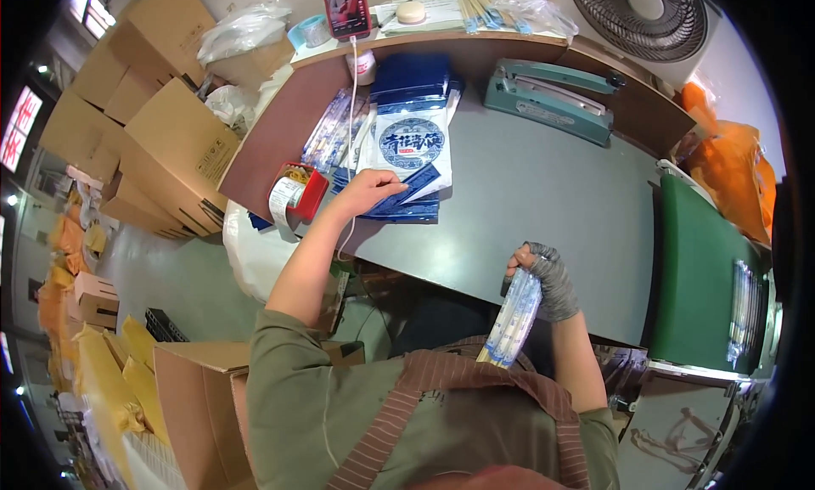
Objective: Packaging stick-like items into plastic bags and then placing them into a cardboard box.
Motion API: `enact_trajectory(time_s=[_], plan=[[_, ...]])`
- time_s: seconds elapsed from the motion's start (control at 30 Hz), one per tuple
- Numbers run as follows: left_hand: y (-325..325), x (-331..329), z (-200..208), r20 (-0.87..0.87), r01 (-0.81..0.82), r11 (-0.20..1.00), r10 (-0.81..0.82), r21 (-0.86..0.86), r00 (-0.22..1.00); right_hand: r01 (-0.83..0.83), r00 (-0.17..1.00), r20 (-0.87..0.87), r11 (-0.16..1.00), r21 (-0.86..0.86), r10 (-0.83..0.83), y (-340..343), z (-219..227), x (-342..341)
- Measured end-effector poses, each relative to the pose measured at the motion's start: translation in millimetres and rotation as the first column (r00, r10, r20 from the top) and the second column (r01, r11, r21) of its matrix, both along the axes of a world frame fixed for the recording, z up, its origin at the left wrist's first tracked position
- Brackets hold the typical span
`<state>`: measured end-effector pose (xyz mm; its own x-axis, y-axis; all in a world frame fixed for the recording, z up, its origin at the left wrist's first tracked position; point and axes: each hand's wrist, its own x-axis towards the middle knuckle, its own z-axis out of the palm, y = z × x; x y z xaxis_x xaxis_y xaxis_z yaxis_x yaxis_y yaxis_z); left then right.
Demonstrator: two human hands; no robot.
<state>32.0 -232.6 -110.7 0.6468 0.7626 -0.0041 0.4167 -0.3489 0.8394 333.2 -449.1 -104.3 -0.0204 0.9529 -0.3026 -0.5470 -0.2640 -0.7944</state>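
My left hand (373, 191) pinches the near edge of a blue-and-white printed plastic bag (413, 142), and a dark blue corner of it is folded up. This bag lies on top of a stack of similar bags at the left of the grey table (543, 201). Near the table's front edge, my right hand (548, 282), in a grey fingerless wrap, is closed around a bundle of chopsticks (513, 320) in clear, blue-and-white printed wrapping. The bundle slants down toward my apron.
A green heat sealer (550, 102) stands at the back. On the left are a red dispenser (301, 193) with a white roll and more wrapped bundles (333, 133). A phone (346, 6) with a hanging white cable rests above. A green surface (700, 278) adjoins at right.
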Motion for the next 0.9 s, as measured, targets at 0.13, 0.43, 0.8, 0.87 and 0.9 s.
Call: enact_trajectory(time_s=[0.13, 0.43, 0.8, 0.87, 0.9], plan=[[-3, 2, 2, -0.021, 0.041, 0.997, -0.043, -0.058, 0.999, -0.004, 1.0, -0.007, 1.0, 0.01, 0.004, -3, -1, 9], [-90, 141, -22, 0.189, 0.086, 0.972, -0.128, 0.218, 0.974, 0.083, 0.995, 0.046, 0.996, 0.034, -0.084, -26, -6, 15], [-140, 182, -34, -0.007, 0.219, 0.914, -0.231, 0.341, 0.973, 0.202, 0.976, 0.066, 0.974, 0.101, -0.209, -65, -10, 34], [-141, 183, -34, -0.043, 0.225, 0.896, -0.226, 0.384, 0.973, 0.201, 0.977, 0.047, 0.974, 0.106, -0.207, -68, -12, 34], [-142, 183, -34, -0.049, 0.231, 0.894, -0.23, 0.383, 0.972, 0.193, 0.979, 0.045, 0.973, 0.127, -0.2, -69, -13, 35]])
